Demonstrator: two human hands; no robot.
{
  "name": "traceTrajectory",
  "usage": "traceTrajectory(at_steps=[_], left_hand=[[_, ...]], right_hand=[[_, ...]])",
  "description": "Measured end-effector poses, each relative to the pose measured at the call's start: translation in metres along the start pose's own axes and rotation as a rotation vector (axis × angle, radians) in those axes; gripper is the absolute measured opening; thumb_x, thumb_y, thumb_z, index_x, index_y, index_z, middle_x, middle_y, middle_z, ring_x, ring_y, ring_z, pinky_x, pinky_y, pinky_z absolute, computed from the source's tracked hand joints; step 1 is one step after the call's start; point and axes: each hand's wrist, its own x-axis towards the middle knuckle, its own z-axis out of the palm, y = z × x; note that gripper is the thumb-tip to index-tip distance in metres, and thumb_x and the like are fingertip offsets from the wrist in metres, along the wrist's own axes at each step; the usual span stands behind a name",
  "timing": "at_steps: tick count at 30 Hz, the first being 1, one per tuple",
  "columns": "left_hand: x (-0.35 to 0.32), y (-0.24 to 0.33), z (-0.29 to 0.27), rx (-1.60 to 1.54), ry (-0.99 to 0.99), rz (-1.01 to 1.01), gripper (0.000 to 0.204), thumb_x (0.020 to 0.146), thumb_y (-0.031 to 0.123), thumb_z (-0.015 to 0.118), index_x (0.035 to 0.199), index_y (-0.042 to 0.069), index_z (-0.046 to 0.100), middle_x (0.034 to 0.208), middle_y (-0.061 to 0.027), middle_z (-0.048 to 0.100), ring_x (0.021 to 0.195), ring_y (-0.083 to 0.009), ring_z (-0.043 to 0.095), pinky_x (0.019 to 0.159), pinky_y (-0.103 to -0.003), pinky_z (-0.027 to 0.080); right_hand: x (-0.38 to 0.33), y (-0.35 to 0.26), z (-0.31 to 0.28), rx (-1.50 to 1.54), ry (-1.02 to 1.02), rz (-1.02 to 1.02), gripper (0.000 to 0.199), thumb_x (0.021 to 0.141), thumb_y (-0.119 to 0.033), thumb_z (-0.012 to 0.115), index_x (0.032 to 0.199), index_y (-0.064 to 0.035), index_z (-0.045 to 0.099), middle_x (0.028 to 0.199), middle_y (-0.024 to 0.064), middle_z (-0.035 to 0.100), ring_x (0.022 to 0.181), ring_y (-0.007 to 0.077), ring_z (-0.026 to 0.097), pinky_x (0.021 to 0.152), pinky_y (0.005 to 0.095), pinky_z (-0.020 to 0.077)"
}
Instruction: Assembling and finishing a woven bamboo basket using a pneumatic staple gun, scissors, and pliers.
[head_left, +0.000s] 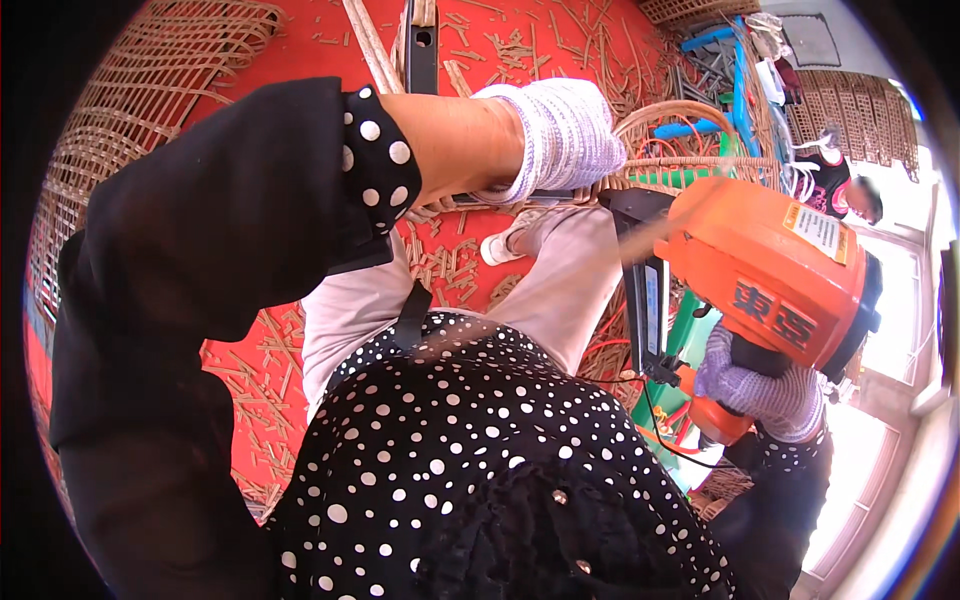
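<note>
Above a red floor (300, 40) strewn with cane offcuts: right hand (765, 385) (gloved) clenched around orange nail gun (770, 265), nose at woven rattan rim (660, 165); left hand (560, 130) gripping that rim.

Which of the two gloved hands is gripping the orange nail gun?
The right hand, low on the right, wrapped around the nail gun handle. The left hand presses on the wicker rim instead.
</note>
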Motion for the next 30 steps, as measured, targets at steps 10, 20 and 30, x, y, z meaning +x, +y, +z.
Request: traceTrajectory(at_steps=[10,20,30], left_hand=[[-0.002,-0.018,0.006,0.603,-0.023,0.185,0.018,0.078,0.017,0.056,0.091,0.009,0.066,0.078,-0.0096,0.065,0.070,-0.0255,0.065,0.061,-0.035,0.051],[-0.008,-0.013,0.010,0.667,0.004,0.216,0.020,0.075,0.016,0.056,0.092,0.012,0.066,0.079,-0.0102,0.064,0.078,-0.0278,0.063,0.071,-0.034,0.050],[-0.022,-0.002,-0.015,0.032,0.084,-0.221,0.031,0.085,0.032,0.051,0.080,0.006,0.067,0.069,-0.0083,0.065,0.065,-0.0186,0.062,0.065,-0.031,0.048]], right_hand=[[0.014,-0.017,0.002,-0.125,-0.037,0.036,0.019,0.068,-0.013,0.066,0.082,-0.0027,0.058,0.071,0.0028,0.057,0.064,0.0128,0.057,0.059,0.0269,0.0462],[0.019,-0.029,-0.010,-0.175,-0.078,0.120,0.028,0.079,-0.009,0.062,0.106,-0.0042,0.055,0.081,0.0035,0.059,0.063,0.0092,0.058,0.057,0.0256,0.0500],[0.022,0.014,-0.005,0.260,0.036,-0.207,0.040,0.066,-0.010,0.065,0.099,0.0071,0.050,0.061,0.0086,0.053,0.053,0.0194,0.057,0.052,0.0311,0.0498]])
